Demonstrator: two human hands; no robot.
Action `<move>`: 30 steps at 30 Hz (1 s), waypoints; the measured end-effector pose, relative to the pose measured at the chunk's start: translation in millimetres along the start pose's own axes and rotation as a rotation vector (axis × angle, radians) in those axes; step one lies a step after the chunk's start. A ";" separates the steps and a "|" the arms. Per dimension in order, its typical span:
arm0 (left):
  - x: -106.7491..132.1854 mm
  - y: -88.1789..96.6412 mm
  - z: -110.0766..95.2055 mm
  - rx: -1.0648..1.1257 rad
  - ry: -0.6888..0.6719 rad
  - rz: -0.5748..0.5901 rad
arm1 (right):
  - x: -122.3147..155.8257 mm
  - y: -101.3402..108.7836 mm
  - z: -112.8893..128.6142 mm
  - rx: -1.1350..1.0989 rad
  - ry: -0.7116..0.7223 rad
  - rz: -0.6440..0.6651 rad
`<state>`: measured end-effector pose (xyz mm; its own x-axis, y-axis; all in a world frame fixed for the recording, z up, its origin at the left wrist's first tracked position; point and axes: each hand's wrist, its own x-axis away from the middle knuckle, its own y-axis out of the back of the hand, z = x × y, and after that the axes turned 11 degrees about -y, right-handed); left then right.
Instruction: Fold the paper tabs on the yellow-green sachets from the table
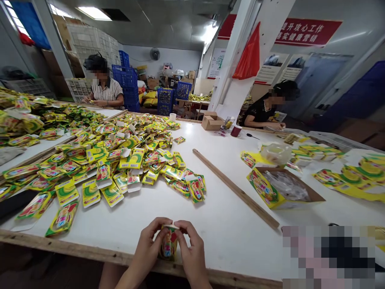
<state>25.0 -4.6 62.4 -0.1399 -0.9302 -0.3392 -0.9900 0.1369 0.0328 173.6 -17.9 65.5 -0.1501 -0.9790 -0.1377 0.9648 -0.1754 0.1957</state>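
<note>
A small yellow-green printed box (169, 245) stands upright at the table's front edge between my two hands. My left hand (149, 239) grips its left side near the top, thumb and fingers closed on it. On the other side, my right hand (191, 243) pinches the upper right edge. Its white top flap (171, 226) shows between the fingertips. Beyond my hands, to the left, spreads a large pile of similar small boxes (104, 154), some with white flaps open. A single box (63, 218) lies near the front edge at left.
A wooden strip (234, 188) lies across the white table (222, 241). To its right is an open display carton (267, 192) holding clear plastic. Flat printed sheets (355, 176) lie farther right. Two people (105, 90) (261, 110) work across the table. A blurred-out area covers the bottom right.
</note>
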 end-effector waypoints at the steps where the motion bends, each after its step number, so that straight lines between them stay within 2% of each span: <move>1: -0.2 0.6 -1.3 -0.021 -0.015 0.027 | 0.2 0.8 1.2 0.010 0.024 0.020; 6: -1.7 1.2 -7.8 -0.056 -0.032 0.029 | 1.3 3.2 8.5 0.052 0.060 0.032; 13: -3.6 -4.0 -9.6 -0.055 0.069 -0.033 | -6.0 -0.4 12.1 0.081 -0.020 0.020; 18: -9.0 -8.0 -10.7 -0.094 0.090 -0.091 | -13.4 1.5 19.2 0.118 -0.005 -0.004; 21: -7.8 -7.1 -9.1 -0.094 0.085 -0.069 | -10.3 3.2 16.2 0.111 0.004 0.009; 27: 2.2 -3.6 -5.8 -0.056 -0.034 -0.018 | 3.6 -5.3 4.8 0.050 -0.022 0.051; 30: 2.0 0.5 -8.8 -0.085 -0.032 0.028 | 5.8 7.0 12.5 0.084 -0.022 0.035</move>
<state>24.0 -9.3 70.0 -0.1683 -0.9148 -0.3671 -0.9837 0.1320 0.1221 176.8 -26.1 78.3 -0.1223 -0.9866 -0.1078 0.9481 -0.1482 0.2813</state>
